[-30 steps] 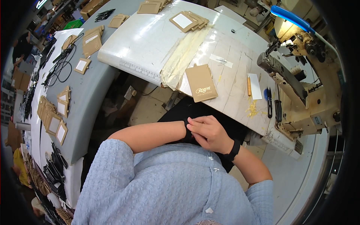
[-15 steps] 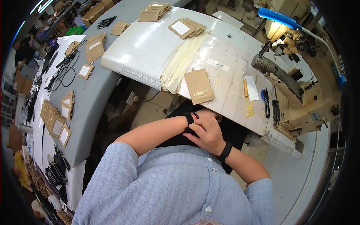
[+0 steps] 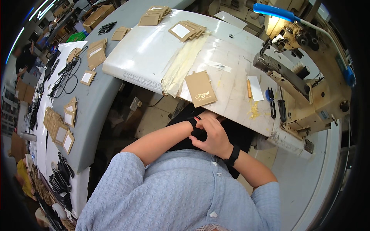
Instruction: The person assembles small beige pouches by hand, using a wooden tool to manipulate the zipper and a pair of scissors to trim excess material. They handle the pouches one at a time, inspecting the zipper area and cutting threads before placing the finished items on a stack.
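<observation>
My left hand (image 3: 210, 114) rests low over my dark lap, close to the near edge of the sewing table. Its fingers are mostly hidden behind my right hand. On the left wrist are a black wristband (image 3: 192, 122) and a beaded bracelet. My right hand (image 3: 215, 135) reaches across, its fingers and thumb curled around the band at that wrist. Another black band (image 3: 233, 154) circles my right wrist. Just beyond the hands, a flat tan card holder (image 3: 201, 89) with pale lettering lies on the table, touched by neither hand.
A sewing machine (image 3: 308, 100) with a blue lamp (image 3: 275, 12) stands at right. Near it lie a wooden-handled awl (image 3: 249, 88), a white card (image 3: 255, 87) and black snips (image 3: 271, 103). Tan card pieces (image 3: 184, 30) sit at the back; more cover the grey side table (image 3: 86, 127).
My right hand's thumb and fingers have spread slightly at the left wrist, showing more black between them. The whole view has shifted a little; the card holder stays put on the table.
</observation>
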{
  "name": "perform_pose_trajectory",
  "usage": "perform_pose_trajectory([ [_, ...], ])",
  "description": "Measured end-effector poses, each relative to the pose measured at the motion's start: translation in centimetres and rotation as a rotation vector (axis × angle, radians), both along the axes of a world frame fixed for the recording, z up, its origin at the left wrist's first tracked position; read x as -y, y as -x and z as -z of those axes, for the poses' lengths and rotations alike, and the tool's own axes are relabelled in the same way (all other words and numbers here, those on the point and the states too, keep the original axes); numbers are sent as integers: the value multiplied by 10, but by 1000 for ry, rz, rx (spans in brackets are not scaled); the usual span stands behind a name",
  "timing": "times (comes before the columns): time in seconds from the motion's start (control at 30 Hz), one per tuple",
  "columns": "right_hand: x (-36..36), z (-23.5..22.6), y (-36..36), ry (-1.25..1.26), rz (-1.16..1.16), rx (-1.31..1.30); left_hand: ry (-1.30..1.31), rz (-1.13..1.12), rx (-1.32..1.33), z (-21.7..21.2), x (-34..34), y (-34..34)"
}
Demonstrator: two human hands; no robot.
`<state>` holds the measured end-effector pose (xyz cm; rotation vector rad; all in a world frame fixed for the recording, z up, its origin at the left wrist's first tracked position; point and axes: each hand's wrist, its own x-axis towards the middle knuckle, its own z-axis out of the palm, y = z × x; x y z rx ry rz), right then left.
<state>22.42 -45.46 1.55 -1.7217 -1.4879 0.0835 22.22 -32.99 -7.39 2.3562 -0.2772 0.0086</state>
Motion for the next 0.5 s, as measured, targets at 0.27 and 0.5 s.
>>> perform_pose_trajectory([
  [0.27,7,24,6,9,158,77,12,-108,108,0,-10,-10],
  [0.5,4,27,6,-46,195,-18,-9,-233,204,1,-11,-21],
])
